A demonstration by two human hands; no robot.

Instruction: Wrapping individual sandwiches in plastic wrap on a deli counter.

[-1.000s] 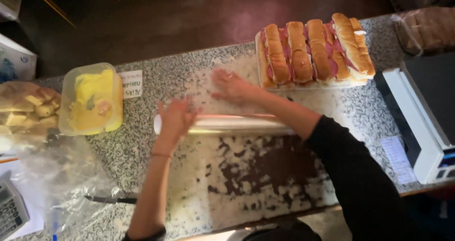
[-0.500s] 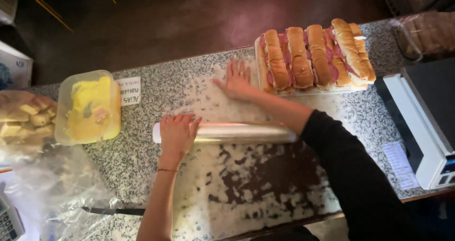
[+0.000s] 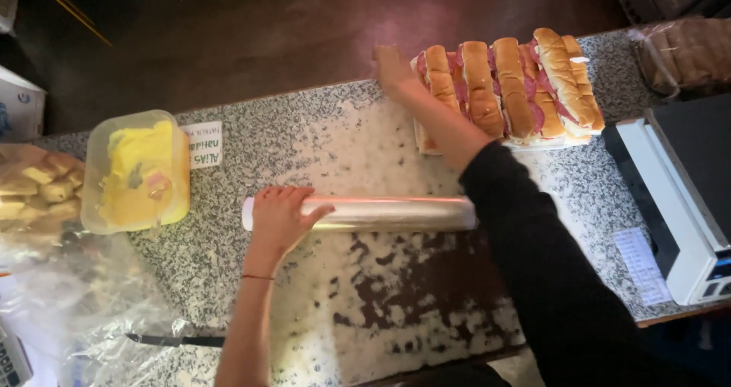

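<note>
Left hand (image 3: 279, 218): lies palm down on the left end of the cling-film roll (image 3: 381, 213), fingers curled loosely over it.
Right hand (image 3: 394, 69): reaches to the far edge of the tabletop (image 3: 601, 185), touching the left end of the sandwich tray (image 3: 509, 90); fingers look flat and spread, though the blur makes this unsure.
Roll: lies crosswise on the speckled tabletop, with film drawn out towards the sandwiches.
Left side: yellow-filled plastic tub (image 3: 137, 170); a knife (image 3: 177, 340) lies nearer the person.
Right side: white scale (image 3: 681, 197).

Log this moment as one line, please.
left hand: on cling film roll | right hand: touching sandwich tray | counter
</note>
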